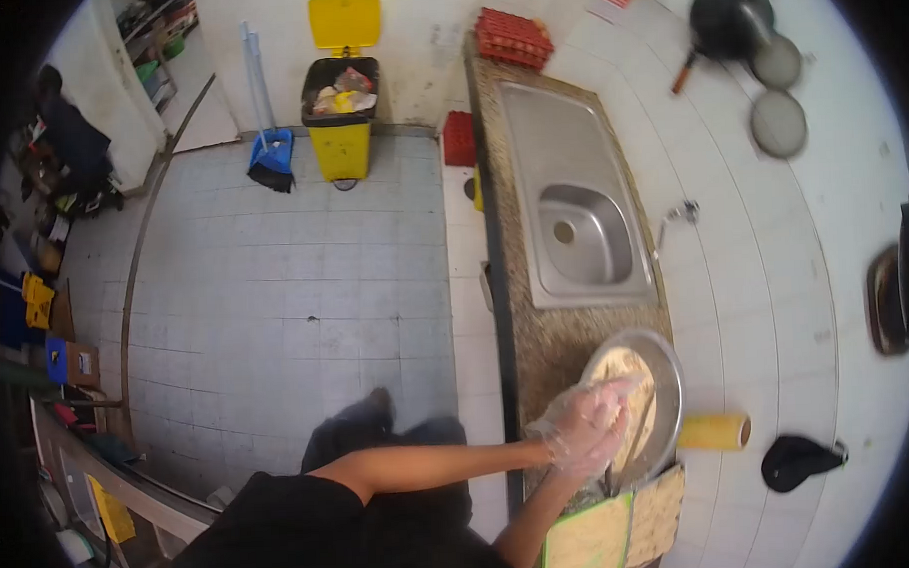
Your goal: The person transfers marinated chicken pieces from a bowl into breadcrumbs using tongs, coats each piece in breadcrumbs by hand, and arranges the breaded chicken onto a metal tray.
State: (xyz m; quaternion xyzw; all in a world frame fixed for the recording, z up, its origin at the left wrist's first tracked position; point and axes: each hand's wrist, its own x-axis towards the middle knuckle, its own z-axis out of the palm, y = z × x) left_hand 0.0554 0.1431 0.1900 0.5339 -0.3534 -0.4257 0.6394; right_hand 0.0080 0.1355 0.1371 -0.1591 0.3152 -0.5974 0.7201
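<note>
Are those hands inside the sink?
No, the hands are close together over the metal bowl, and the sink has no hands in it.

I'm seeing an open lane running far of the two hands, over the granite counter and on across the steel sink. The tap is jutting in from the right, and stacked red trays are closing off the far end. The metal bowl is curving its rim past the hands' far and right sides, while a yellow roll is crowding its right. On the near side, a green-edged board is taking up counter room. Left, open floor is spreading toward the yellow bin.
</note>
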